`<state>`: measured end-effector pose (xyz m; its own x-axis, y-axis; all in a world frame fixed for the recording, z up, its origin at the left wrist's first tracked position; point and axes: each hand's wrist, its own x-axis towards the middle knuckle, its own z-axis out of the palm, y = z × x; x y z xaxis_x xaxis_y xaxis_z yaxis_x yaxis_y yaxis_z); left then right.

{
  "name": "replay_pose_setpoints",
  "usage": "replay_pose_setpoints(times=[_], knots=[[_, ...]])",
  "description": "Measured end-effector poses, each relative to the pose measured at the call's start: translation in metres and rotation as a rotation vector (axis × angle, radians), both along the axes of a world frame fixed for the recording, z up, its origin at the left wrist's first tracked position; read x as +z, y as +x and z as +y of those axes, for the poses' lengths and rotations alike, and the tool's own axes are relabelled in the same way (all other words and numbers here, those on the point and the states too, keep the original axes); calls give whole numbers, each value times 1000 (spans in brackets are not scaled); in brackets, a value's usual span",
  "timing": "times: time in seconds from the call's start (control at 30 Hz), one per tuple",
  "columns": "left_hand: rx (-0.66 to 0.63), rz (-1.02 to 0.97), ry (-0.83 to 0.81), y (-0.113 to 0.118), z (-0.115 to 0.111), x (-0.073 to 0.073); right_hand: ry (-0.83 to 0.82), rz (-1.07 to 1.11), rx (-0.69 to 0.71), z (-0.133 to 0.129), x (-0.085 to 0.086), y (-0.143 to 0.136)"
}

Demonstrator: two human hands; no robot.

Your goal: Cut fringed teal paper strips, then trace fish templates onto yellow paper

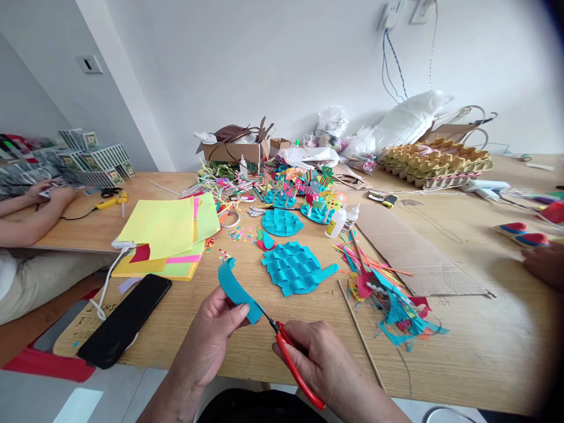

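Note:
My left hand [211, 329] pinches a curved blue paper strip [238, 291] over the front of the table. Red-handled scissors [293, 364] are held in my right hand [319, 358], with their dark blades touching the strip's lower right end. Just beyond lies a blue woven paper piece [293, 267], one strip sticking out at its right side. A smaller blue woven piece [281, 222] lies behind it. Two white glue bottles [337, 223] stand to the right of the smaller piece.
Coloured paper sheets [161, 229] and a black phone [126, 320] are at left. A thin stick [361, 335], paper scraps [408, 314] and a cardboard sheet [409, 252] lie at right. Egg trays [436, 161] stand behind. Other people's hands show at both sides.

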<state>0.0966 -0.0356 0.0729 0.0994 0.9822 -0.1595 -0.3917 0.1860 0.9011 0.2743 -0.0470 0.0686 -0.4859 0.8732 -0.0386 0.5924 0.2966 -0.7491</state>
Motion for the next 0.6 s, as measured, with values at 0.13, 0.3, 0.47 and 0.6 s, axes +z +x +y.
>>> replay_pose_setpoints(times=[0.13,0.3,0.47,0.6], knots=[[-1,15,0,-2,1,-1,-1,-19,-11,-1,-1,-1],[-49,26,18,-2,1,-4,-94,8,-18,-2,3,-3],[-111,0,19,0,1,-5,-135,44,-13,-2,6,-4],[-136,-12,15,1,0,-5,-143,54,-11,-1,4,-4]])
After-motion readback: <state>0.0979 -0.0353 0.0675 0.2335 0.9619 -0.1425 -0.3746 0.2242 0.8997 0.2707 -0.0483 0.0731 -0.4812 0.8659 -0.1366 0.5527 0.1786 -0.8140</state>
